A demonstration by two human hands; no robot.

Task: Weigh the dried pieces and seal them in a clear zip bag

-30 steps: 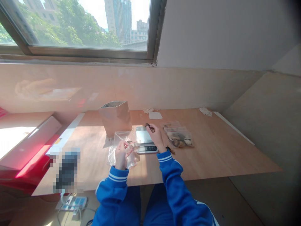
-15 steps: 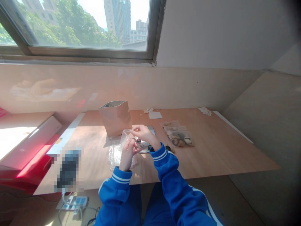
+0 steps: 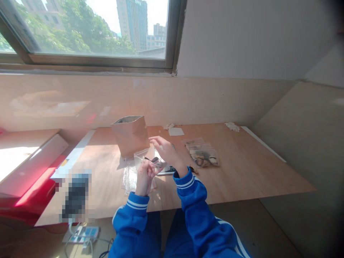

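The left hand [image 3: 144, 175] is raised above the counter [image 3: 242, 172], fingers pinched on the upper edge of a clear plastic bag [image 3: 146, 159]. The bag hangs above the near middle of the counter, in front of the kraft paper pouch [image 3: 130, 135], with small dark pieces visible near its mouth. The right hand [image 3: 168, 152] is just beside the bag opening, fingers spread and loosely extended; no object is visible in its grip.

Behind and below the hands, a digital scale [image 3: 166, 168] lies flat, mostly hidden by them. More clear bags [image 3: 129, 177] lie crumpled on the counter below the left hand. To the right, well apart from the hands, filled clear packets [image 3: 203, 154] lie in a short overlapping row.

The right half of the counter is bare wood out to its right edge, bounded by a white strip [image 3: 263, 143]. Paper scraps [image 3: 174, 129] lie along the far edge against the wall. The near edge runs just in front of the blue sleeves [image 3: 193, 190].
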